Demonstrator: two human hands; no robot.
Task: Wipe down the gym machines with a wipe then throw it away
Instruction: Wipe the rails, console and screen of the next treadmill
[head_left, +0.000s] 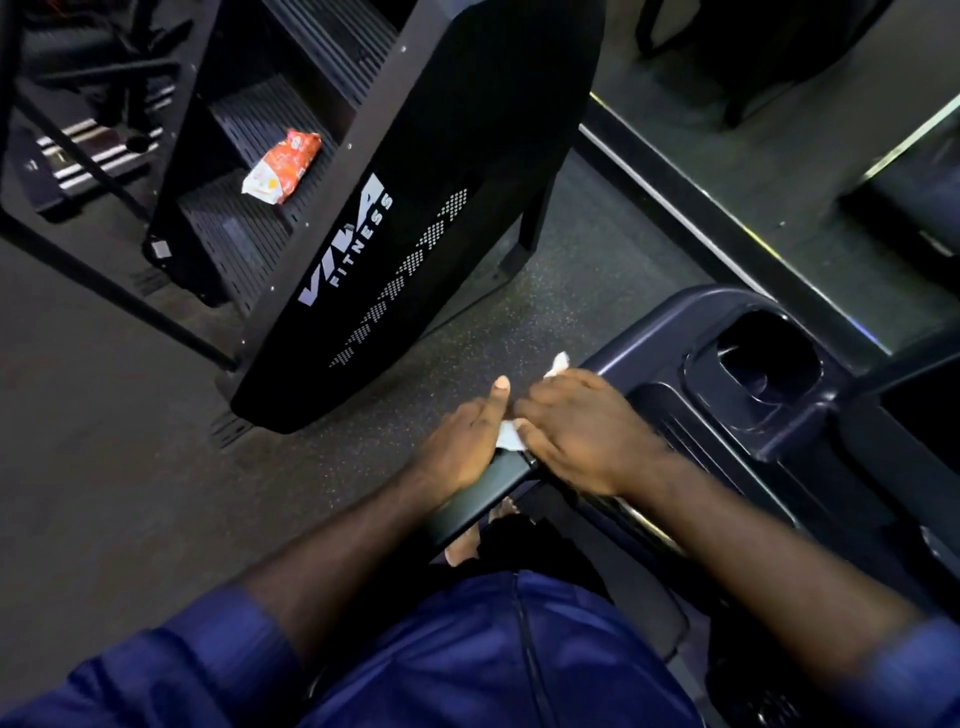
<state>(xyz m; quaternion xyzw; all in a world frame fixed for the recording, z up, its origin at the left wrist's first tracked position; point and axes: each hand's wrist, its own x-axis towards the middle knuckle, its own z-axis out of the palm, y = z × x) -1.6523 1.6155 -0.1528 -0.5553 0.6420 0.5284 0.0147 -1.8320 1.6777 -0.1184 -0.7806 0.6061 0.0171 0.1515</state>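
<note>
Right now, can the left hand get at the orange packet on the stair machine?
Probably not. The left hand grips the handle beside the wipe, and the black side panel of the stair machine stands between it and the orange packet on the step. It also looks beyond arm's reach.

The wipe (511, 440) is white. The stair-climber panel (415, 234) is black with white lettering and dotted chevrons. The packet (283, 166) is orange and white; the console (727, 415) looks navy.
</note>
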